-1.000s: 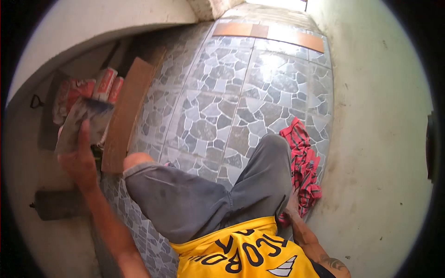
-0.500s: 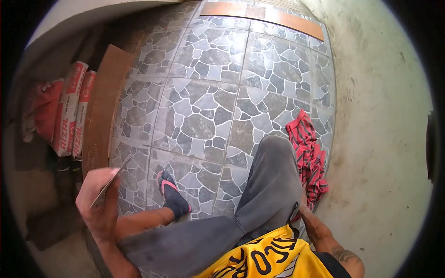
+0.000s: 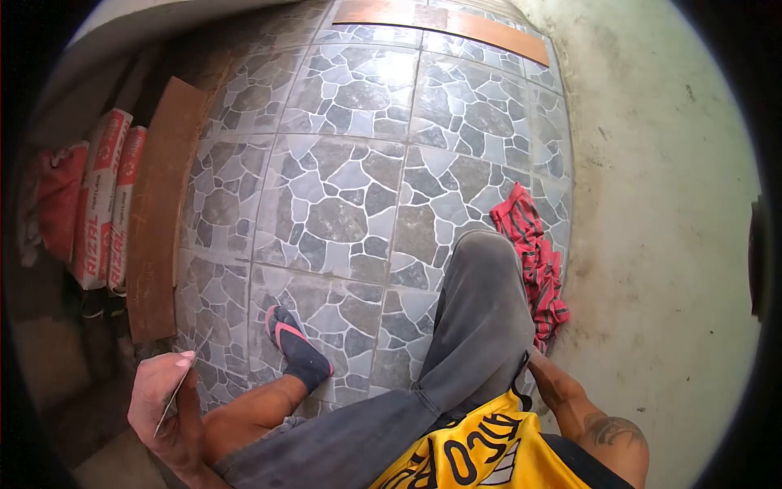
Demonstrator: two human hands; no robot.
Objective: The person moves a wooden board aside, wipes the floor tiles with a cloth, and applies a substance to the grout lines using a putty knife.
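Observation:
My left hand (image 3: 155, 403) is raised at the lower left. Its fingers are closed on a thin flat plate (image 3: 173, 393), seen almost edge-on, whose exact kind I cannot make out. On the right, my right forearm (image 3: 562, 387) reaches down beside my bent knee. The hand at its end is hidden behind the leg, so its fingers do not show. Close to that knee, a crumpled red cloth with dark stripes (image 3: 533, 253) lies on the floor along the wall.
Stone-patterned tiles (image 3: 338, 220) cover the floor. A brown board (image 3: 163, 204) and red-and-white cement bags (image 3: 99, 212) stand at the left. Another long board (image 3: 489, 37) lies at the far end. A pale wall (image 3: 652, 244) runs along the right. My sandalled foot (image 3: 301, 350) is on the tiles.
The view has shifted slightly, so the floor and boards appear further left. My left hand with the thin plate has lowered a little, and the plate is tilted more upright.

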